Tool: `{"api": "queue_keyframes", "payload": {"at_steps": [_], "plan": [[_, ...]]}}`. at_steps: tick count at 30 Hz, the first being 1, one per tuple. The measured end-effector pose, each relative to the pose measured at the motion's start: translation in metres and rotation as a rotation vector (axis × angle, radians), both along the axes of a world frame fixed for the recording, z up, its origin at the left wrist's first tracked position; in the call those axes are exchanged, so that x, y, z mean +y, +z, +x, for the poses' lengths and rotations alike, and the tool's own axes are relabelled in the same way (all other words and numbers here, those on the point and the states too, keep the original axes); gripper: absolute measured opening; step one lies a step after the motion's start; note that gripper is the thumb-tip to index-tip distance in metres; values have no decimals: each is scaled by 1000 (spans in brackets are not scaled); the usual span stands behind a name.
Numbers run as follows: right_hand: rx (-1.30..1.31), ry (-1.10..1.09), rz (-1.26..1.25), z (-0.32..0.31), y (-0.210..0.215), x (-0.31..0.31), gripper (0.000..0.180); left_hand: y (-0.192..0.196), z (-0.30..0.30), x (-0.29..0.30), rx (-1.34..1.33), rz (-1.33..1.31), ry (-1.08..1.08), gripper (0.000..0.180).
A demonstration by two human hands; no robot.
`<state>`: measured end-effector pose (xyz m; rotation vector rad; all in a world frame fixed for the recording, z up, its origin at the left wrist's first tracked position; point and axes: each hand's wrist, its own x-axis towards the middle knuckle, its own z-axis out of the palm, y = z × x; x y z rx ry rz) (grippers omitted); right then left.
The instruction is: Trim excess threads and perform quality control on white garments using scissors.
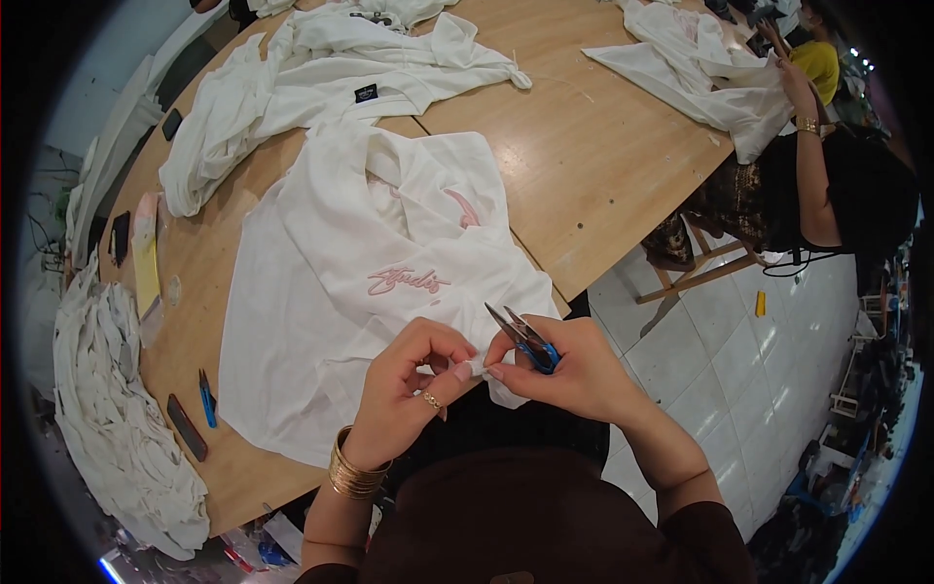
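Note:
A white shirt [350,263] with pink lettering lies spread on the wooden table [593,146] in front of me. My left hand [413,384], with a ring and gold bangles, pinches a bit of the shirt's hem near the table's front edge. My right hand [564,370] pinches the same bit of fabric from the other side and also holds small blue-handled thread snips [525,341], blades pointing up and left. The fingertips of both hands meet at the fabric.
More white garments [321,68] lie farther back on the table and a pile [117,428] hangs at its left end. A blue pen [207,399] and a dark flat tool [185,426] lie at front left. Another person [827,165] sits at the right with white cloth [700,73].

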<state>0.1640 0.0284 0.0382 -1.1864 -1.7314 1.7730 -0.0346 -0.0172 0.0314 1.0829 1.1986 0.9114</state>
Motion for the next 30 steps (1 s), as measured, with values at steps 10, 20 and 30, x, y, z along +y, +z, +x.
{"api": "queue_keyframes", "payload": {"at_steps": [10,20,30], "plan": [[-27,-119,264,-9,-2,-12,14,3,-1,-2,-157,-120,-1,9],[2,-225,635,-16,-16,-16,15,3,6,1,-207,-145,96,7],[53,-341,109,-10,-8,-13,15,-3,4,1,-306,-191,155,7]]}}
